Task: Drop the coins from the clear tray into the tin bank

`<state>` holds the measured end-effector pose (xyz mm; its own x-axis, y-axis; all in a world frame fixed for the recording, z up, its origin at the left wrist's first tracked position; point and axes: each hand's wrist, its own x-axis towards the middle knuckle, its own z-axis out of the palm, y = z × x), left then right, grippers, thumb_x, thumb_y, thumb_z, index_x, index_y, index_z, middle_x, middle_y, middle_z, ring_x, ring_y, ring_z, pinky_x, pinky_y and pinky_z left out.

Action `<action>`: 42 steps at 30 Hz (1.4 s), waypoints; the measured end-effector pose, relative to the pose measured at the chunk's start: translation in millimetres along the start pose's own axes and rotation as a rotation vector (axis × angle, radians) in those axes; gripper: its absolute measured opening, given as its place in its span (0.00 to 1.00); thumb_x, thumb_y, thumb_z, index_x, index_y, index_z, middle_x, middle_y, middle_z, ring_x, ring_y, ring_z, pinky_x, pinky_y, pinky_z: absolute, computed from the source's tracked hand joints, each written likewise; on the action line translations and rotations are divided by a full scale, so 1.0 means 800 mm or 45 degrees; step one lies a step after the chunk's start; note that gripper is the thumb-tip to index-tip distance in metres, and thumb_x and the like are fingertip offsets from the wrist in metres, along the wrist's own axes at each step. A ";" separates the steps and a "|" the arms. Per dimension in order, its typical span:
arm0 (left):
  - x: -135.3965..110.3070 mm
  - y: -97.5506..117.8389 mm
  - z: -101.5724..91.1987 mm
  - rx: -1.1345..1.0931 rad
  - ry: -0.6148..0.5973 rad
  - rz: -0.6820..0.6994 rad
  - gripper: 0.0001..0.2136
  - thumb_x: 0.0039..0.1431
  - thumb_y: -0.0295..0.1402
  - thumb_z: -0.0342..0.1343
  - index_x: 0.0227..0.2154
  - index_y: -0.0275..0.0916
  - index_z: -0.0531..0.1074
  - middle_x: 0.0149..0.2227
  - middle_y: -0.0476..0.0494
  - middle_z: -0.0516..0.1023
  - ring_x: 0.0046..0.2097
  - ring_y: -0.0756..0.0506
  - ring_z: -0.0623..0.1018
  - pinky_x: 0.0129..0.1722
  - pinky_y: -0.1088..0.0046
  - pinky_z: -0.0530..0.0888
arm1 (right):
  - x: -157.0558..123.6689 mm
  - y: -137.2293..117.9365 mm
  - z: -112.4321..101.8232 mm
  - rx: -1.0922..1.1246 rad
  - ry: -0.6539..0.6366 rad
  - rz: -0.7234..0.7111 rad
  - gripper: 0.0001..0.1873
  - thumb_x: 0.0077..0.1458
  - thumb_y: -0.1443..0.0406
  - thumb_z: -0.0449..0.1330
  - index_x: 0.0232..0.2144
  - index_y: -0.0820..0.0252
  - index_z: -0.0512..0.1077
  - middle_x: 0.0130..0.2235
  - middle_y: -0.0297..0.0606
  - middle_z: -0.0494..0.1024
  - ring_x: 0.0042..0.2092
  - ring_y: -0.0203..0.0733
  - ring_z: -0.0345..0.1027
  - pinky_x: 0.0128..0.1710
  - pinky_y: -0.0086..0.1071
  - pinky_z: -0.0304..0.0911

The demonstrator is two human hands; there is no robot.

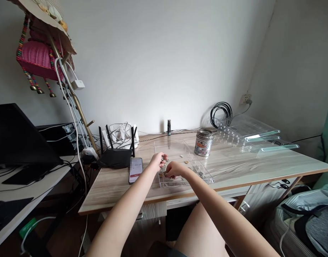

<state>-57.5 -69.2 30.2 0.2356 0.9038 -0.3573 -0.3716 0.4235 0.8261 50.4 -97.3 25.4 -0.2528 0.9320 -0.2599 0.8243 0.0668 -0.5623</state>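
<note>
A shallow clear acrylic tray (177,182) lies on the desk, with several small coins scattered in it, among them a gold-coloured coin (186,162) and a silver-coloured coin (201,174). My left hand (158,161) is over the tray's left side, its fingers curled in; whatever sits between them is too small to make out. Close beside it, my right hand (174,169) reaches down among the coins with fingers pinched together, hiding their tips. Behind the tray to the right stands a printed metal tin (203,143).
Left of the tray lies a phone (136,170) showing a timer, beside a black router (115,157) with upright antennas. A small dark bottle (169,127) stands by the wall. Stacked clear acrylic trays (256,134) and a coiled black cable (221,113) occupy the back right.
</note>
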 end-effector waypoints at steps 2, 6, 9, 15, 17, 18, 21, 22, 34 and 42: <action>0.003 -0.002 0.002 0.082 -0.007 -0.031 0.07 0.50 0.28 0.46 0.20 0.34 0.63 0.14 0.50 0.61 0.12 0.59 0.53 0.11 0.83 0.41 | -0.004 0.006 -0.022 0.086 0.048 -0.044 0.05 0.38 0.67 0.57 0.19 0.65 0.69 0.22 0.34 0.73 0.21 0.29 0.63 0.21 0.21 0.59; 0.011 -0.004 0.017 0.225 -0.169 -0.237 0.14 0.52 0.37 0.44 0.20 0.33 0.64 0.14 0.47 0.62 0.12 0.57 0.54 0.11 0.83 0.40 | -0.008 0.012 -0.066 0.282 0.247 -0.199 0.09 0.39 0.63 0.56 0.21 0.66 0.70 0.20 0.34 0.72 0.20 0.28 0.61 0.19 0.20 0.57; 0.019 -0.002 0.036 0.212 -0.468 -0.408 0.18 0.53 0.42 0.39 0.21 0.32 0.65 0.15 0.46 0.63 0.12 0.58 0.52 0.11 0.83 0.39 | -0.004 0.017 -0.085 0.210 0.358 -0.206 0.10 0.40 0.64 0.54 0.19 0.66 0.71 0.16 0.34 0.69 0.19 0.29 0.60 0.18 0.20 0.56; 0.044 0.003 0.070 0.084 -0.517 -0.370 0.16 0.54 0.37 0.38 0.20 0.31 0.64 0.14 0.50 0.59 0.12 0.59 0.50 0.10 0.85 0.40 | 0.005 0.043 -0.109 -0.014 0.589 -0.201 0.12 0.43 0.62 0.53 0.23 0.63 0.74 0.20 0.36 0.73 0.24 0.35 0.63 0.23 0.24 0.58; 0.055 0.002 0.077 0.059 -0.491 -0.370 0.14 0.54 0.34 0.38 0.20 0.32 0.63 0.14 0.50 0.59 0.12 0.59 0.51 0.10 0.86 0.40 | 0.004 0.059 -0.125 -0.037 0.732 -0.177 0.13 0.44 0.61 0.53 0.24 0.61 0.74 0.26 0.37 0.75 0.30 0.39 0.65 0.28 0.27 0.60; 0.060 0.001 0.080 0.044 -0.485 -0.375 0.13 0.54 0.33 0.39 0.20 0.32 0.62 0.14 0.51 0.58 0.12 0.59 0.52 0.10 0.86 0.41 | 0.003 0.069 -0.136 -0.038 0.800 -0.157 0.13 0.45 0.60 0.51 0.26 0.60 0.74 0.29 0.38 0.75 0.32 0.41 0.66 0.30 0.28 0.60; 0.074 -0.003 0.085 0.035 -0.495 -0.409 0.10 0.52 0.30 0.41 0.19 0.33 0.60 0.14 0.52 0.57 0.12 0.59 0.53 0.11 0.87 0.41 | 0.001 0.102 -0.178 -0.043 1.088 0.042 0.17 0.48 0.59 0.47 0.32 0.59 0.73 0.35 0.40 0.75 0.36 0.43 0.66 0.32 0.30 0.59; 0.078 -0.005 0.086 0.044 -0.498 -0.419 0.09 0.52 0.30 0.41 0.19 0.33 0.60 0.14 0.52 0.57 0.13 0.59 0.53 0.11 0.87 0.41 | 0.002 0.113 -0.192 -0.053 1.176 0.147 0.17 0.48 0.59 0.47 0.33 0.58 0.72 0.35 0.40 0.74 0.37 0.43 0.66 0.32 0.30 0.58; 0.091 -0.016 0.092 0.039 -0.280 -0.451 0.06 0.48 0.25 0.42 0.20 0.31 0.62 0.15 0.50 0.58 0.15 0.58 0.56 0.11 0.87 0.45 | 0.038 0.147 -0.230 -0.394 1.333 0.386 0.10 0.42 0.63 0.54 0.26 0.57 0.74 0.32 0.42 0.74 0.40 0.51 0.62 0.38 0.42 0.52; 0.107 -0.021 0.089 0.056 -0.097 0.286 0.11 0.43 0.35 0.55 0.20 0.35 0.59 0.19 0.54 0.61 0.14 0.61 0.53 0.12 0.82 0.40 | 0.073 0.105 -0.133 0.107 0.998 -0.635 0.16 0.50 0.59 0.47 0.30 0.62 0.71 0.26 0.37 0.73 0.26 0.35 0.62 0.26 0.27 0.57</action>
<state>32.6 -3.6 16.7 0.2189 0.9671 -0.1298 -0.3834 0.2075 0.8999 158.8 0.3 46.6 -0.1288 0.7788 0.6139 0.6654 0.5269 -0.5288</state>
